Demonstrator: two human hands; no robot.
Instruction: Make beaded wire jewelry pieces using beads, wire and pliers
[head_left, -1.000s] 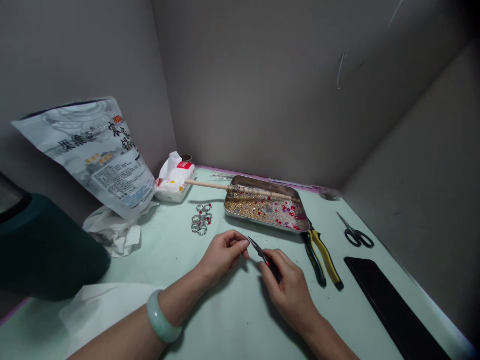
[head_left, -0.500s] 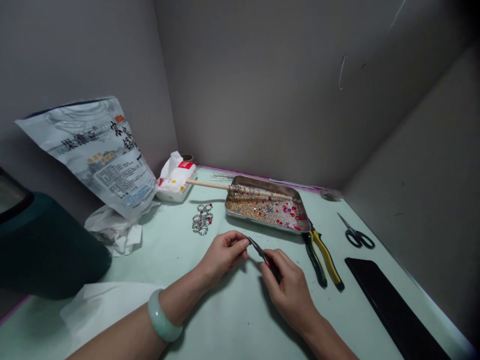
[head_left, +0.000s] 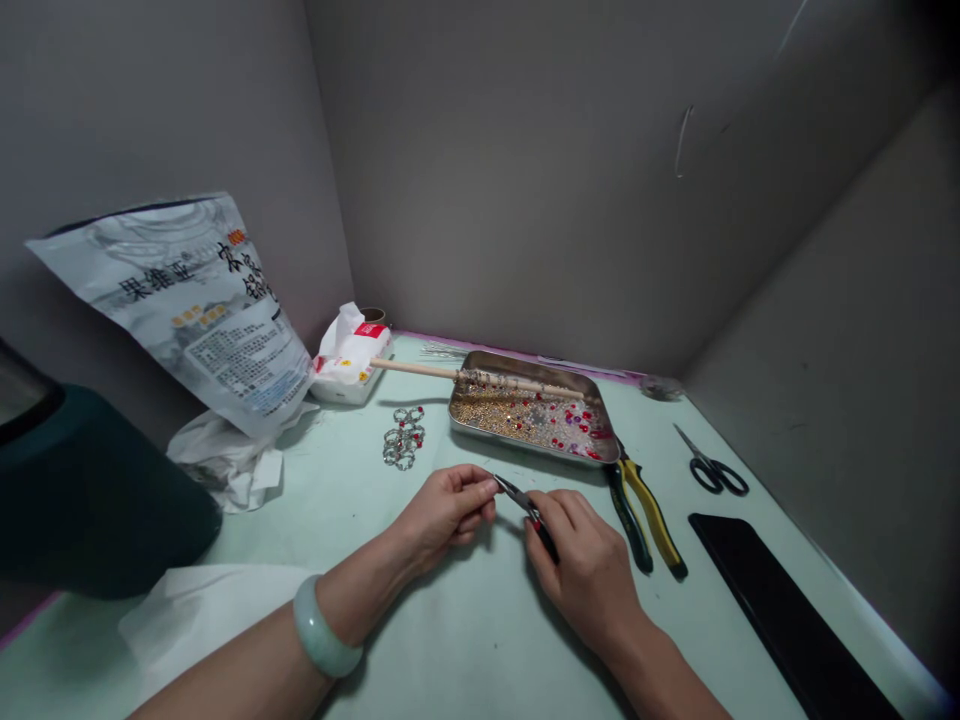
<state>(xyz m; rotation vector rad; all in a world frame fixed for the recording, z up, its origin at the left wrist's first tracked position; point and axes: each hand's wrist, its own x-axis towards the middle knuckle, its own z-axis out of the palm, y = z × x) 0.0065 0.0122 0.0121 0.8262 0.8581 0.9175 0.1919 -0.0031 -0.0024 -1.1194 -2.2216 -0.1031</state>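
Thumb and fingers of my left hand [head_left: 450, 508] are pinched together near the middle of the table; the small piece between them is too hidden to name. My right hand [head_left: 581, 560] grips needle-nose pliers [head_left: 534, 512] with dark handles. Their tip meets my left fingertips. Beyond my left hand lies a small heap of wire rings [head_left: 403, 440] with red beads. Past both hands stands a metal tray [head_left: 525, 452] of gold, clear, red and purple beads. A wooden stick [head_left: 420, 369] carrying several wire rings rests across it.
Yellow-and-green pliers [head_left: 651, 515], scissors [head_left: 712, 472] and a black flat object [head_left: 780, 600] lie at right. To the left are a tissue pack [head_left: 352, 365], a silver pouch [head_left: 202, 310], crumpled tissue [head_left: 232, 465] and a dark green container [head_left: 90, 490]. Walls enclose the table's back and sides.
My right hand has turned slightly and shifted a little right, tilting the pliers, whose tip stays at my left fingertips. My left hand has barely moved.
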